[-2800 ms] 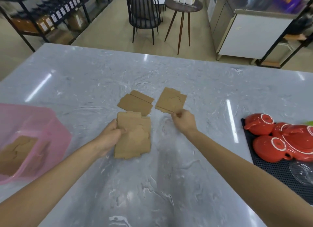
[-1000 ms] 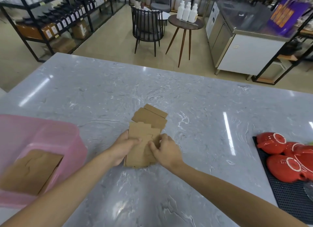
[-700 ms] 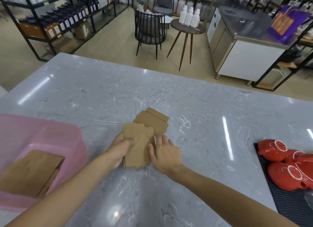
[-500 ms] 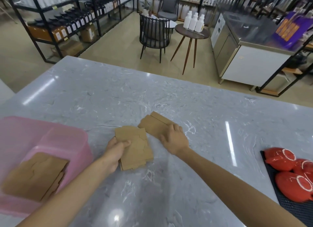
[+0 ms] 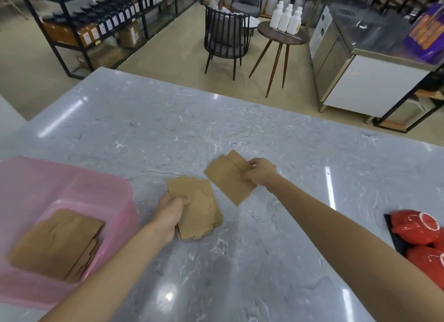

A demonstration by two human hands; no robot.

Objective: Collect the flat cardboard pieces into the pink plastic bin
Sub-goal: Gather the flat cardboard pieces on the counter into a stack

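My left hand [image 5: 171, 210] grips a small stack of flat brown cardboard pieces [image 5: 200, 207] by its left edge, just above the grey marble table. Further right, my right hand [image 5: 260, 171] pinches the right edge of another flat cardboard piece [image 5: 227, 177], which lies tilted on the table. The pink plastic bin [image 5: 101, 192] stands at the left, close to my left hand. Inside it lie more brown cardboard pieces [image 5: 55, 242].
Red ceramic teapots [image 5: 419, 228] sit on a black mat at the table's right edge. Beyond the far edge of the marble table [image 5: 168, 120] are a black chair [image 5: 225, 37], a small round table with white bottles [image 5: 286, 19], shelves and a steel counter.
My right hand left the stack and took hold of the far cardboard piece, pulling it slightly right. My left hand drew the stack a little toward the bin. The camera view tilted up.
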